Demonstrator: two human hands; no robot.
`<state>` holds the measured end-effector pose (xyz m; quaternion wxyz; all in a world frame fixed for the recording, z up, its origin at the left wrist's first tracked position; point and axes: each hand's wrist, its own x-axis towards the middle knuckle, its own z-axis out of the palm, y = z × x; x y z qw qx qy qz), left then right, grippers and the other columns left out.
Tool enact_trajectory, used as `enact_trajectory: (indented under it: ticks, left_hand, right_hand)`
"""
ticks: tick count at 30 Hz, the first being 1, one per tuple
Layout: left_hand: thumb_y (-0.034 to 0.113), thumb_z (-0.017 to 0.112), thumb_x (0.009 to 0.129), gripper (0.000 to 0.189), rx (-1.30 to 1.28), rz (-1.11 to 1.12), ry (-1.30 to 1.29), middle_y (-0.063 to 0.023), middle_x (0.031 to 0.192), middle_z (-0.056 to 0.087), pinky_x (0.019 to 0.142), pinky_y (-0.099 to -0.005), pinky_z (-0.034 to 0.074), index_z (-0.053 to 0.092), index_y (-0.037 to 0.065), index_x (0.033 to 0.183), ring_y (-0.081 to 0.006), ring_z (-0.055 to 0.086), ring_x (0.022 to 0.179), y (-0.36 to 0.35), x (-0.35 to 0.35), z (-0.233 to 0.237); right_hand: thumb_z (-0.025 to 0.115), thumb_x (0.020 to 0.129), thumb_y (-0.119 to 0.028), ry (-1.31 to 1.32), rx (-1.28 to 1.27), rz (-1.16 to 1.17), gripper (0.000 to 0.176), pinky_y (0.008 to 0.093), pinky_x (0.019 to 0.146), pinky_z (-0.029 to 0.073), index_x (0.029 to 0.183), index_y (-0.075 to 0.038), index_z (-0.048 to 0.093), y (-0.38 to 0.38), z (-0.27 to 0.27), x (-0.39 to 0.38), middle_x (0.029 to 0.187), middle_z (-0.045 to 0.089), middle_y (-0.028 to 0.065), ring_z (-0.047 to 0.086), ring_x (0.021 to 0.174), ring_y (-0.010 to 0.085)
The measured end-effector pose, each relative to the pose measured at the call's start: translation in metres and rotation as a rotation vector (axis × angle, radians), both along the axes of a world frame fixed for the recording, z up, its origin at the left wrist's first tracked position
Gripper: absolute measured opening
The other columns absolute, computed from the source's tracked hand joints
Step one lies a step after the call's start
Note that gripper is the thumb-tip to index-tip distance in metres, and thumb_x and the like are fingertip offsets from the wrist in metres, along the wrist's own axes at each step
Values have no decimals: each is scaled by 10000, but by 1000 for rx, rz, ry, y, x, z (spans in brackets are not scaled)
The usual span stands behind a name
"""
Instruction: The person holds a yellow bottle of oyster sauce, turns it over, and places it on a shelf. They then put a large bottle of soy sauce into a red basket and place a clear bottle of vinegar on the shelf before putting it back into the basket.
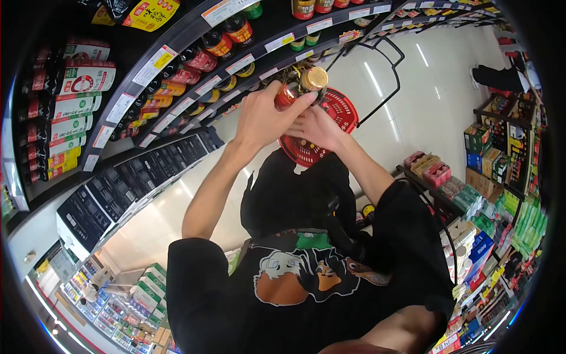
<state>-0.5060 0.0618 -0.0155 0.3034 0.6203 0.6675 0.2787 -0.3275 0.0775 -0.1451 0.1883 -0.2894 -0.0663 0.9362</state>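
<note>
A bottle with a gold cap (315,78) and a red label is held up in front of the shelves. My left hand (262,118) is closed around its left side, fingers wrapped on the label. My right hand (318,127) is just below and to the right, against the bottle's lower part; its fingers are partly hidden behind the left hand. Beneath both hands is a red plastic basket (349,112) with holes in its wall and some items inside.
Curved shelves (194,88) with bottles and price tags rise at upper left. Dark cartons (135,183) line the left. A black metal handle frame (386,94) stands right of the basket. Stacked drinks (436,171) are at right; a person's leg (501,79) shows at upper right.
</note>
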Motion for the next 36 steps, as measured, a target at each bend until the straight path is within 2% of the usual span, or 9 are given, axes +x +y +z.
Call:
enact_trajectory:
  ticks: [5, 7, 9, 10, 18, 25, 30, 32, 36]
  left_hand:
    - [607, 787, 820, 638, 47, -26, 29, -174, 632, 653, 553, -407, 513, 609, -3, 758, -337, 659, 564, 3, 0, -21]
    - [596, 794, 815, 622, 64, -17, 30, -155, 616, 641, 557, -405, 513, 618, 1, 769, -336, 652, 560, 1, 5, -22]
    - [493, 847, 817, 536, 143, -59, 30, -117, 632, 649, 527, -318, 482, 692, -9, 927, -221, 623, 528, 4, 9, -20]
    - [572, 811, 802, 600, 55, -33, 8, -164, 649, 653, 578, -413, 518, 641, -2, 830, -350, 667, 598, 5, 10, -18]
    - [508, 809, 819, 587, 94, -41, 44, -197, 903, 726, 712, -454, 544, 623, 1, 1049, -412, 711, 827, 16, 8, -20]
    - [439, 799, 858, 565, 160, -28, 18, -202, 1021, 731, 818, -455, 545, 596, -13, 1130, -409, 710, 951, 47, -16, -46]
    - [458, 793, 874, 662, 133, 21, 15, -268, 1113, 692, 878, -486, 528, 541, -37, 1235, -449, 676, 1055, 67, -20, -55]
    - [362, 783, 903, 573, 78, 27, 49, -251, 1216, 680, 937, -430, 521, 540, -36, 1236, -364, 687, 1106, 73, -20, -57]
    - [373, 787, 900, 576, 74, 48, 33, -239, 1193, 688, 949, -426, 515, 544, -32, 1230, -349, 683, 1121, 81, -20, -56]
  right_hand:
    - [284, 1099, -563, 9, 103, 39, 746, 496, 1206, 374, 1541, 37, 317, 20, 16, 10, 1532, 438, 265, 491, 1395, 393]
    - [286, 1098, -560, -21, 71, 42, 712, 506, 1195, 382, 1551, -12, 335, 25, 22, 10, 1537, 446, 229, 493, 1396, 369]
    - [283, 1101, -550, -59, 88, -14, 662, 516, 1189, 388, 1566, -82, 346, 33, 23, 12, 1545, 456, 172, 499, 1390, 344]
    - [284, 1105, -531, -53, 129, -13, 615, 519, 1175, 399, 1564, -132, 371, 37, 24, 13, 1533, 485, 110, 514, 1373, 298]
    - [331, 1107, -550, -98, 333, -87, 632, 423, 1150, 432, 1532, -91, 416, 89, 42, -3, 1483, 549, 88, 539, 1358, 226]
    - [356, 1087, -585, -54, 433, -129, 644, 454, 1140, 389, 1538, -128, 410, 138, 3, -30, 1509, 529, 45, 501, 1380, 206]
    - [345, 1077, -602, -49, 495, -129, 636, 457, 1125, 382, 1522, -158, 440, 165, -12, -44, 1486, 554, 23, 511, 1355, 191]
    - [340, 1077, -602, -65, 488, -125, 636, 457, 1124, 383, 1520, -157, 443, 173, -19, -47, 1481, 559, 23, 516, 1352, 192]
    - [328, 1079, -596, -94, 488, -136, 630, 458, 1114, 392, 1517, -160, 452, 178, -17, -53, 1468, 575, 25, 525, 1350, 192]
